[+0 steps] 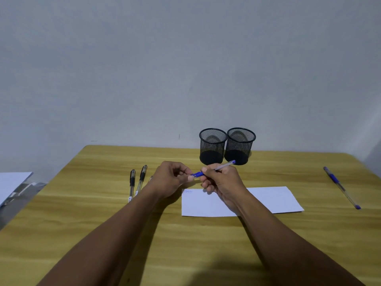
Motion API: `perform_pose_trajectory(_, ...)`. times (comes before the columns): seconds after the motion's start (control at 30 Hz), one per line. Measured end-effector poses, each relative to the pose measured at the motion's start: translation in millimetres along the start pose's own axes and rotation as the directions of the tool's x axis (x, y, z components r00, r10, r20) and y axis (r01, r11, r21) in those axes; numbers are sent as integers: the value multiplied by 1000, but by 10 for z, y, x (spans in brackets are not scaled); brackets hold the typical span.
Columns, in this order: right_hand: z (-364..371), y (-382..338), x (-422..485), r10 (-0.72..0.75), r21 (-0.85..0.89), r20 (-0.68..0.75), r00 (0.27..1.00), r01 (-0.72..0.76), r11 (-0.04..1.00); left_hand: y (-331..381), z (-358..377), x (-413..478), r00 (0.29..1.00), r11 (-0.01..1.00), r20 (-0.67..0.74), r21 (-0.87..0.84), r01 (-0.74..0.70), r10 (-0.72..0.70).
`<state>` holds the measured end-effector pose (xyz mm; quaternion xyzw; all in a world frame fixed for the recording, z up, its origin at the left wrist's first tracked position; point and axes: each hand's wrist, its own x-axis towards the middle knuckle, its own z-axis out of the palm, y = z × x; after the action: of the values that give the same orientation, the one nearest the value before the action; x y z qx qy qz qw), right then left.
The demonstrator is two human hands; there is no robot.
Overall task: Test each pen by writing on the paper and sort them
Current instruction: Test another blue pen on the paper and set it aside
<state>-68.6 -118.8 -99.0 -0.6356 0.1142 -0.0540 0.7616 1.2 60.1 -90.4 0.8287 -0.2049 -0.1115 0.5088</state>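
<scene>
At the far left edge, a stack of white sheets lies on a lower surface beside the wooden table. On the table itself, left of centre, two black pens lie side by side, nearly parallel, their capped ends pointing away from the person; a third one seems to lie just right of them, mostly hidden behind the left forearm.

The left hand hovers above the table, its thumb and fingertips pinched on the blue end of a blue pen. Whether that end is a cap coming off or going on cannot be told. The right hand is closed around the same pen's barrel, with the clear shaft and blue tail rising up and to the right past the knuckles. Both hands sit over the upper left part of a white paper, which lies flat on the table and carries a small blue scribble near its top left corner.

Behind the hands, against the wall, two black mesh cups stand upright, just touching each other; both look empty.

Far to the right, well apart from the paper, another blue pen lies diagonally on the table.
</scene>
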Motion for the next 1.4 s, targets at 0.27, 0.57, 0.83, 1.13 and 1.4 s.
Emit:
perform_pose_trajectory(0.27,-253,-540,-104,-14,-89,106,994,23,996,313,171,17,958,976,-214,147,-163,192)
perform_pose_trajectory(0.57,-1740,-1018,-627,-123,-723,-125,984,-6,690,654,1293,-3,900,763,172,481,-432,401)
perform_pose_trajectory(0.83,-2658,-704,-643,-284,-863,-460,841,-348,367,800,2087,116,843,587,434,608,-535,318)
perform_pose_trajectory(1.13,-2725,-365,-526,-406,-849,-527,746,-487,207,621,2173,168,850,623,414,581,-523,326)
perform_pose_trajectory(1.4,-2767,-338,-504,-445,-830,-551,706,-520,202,560,2104,194,839,641,423,547,-539,344)
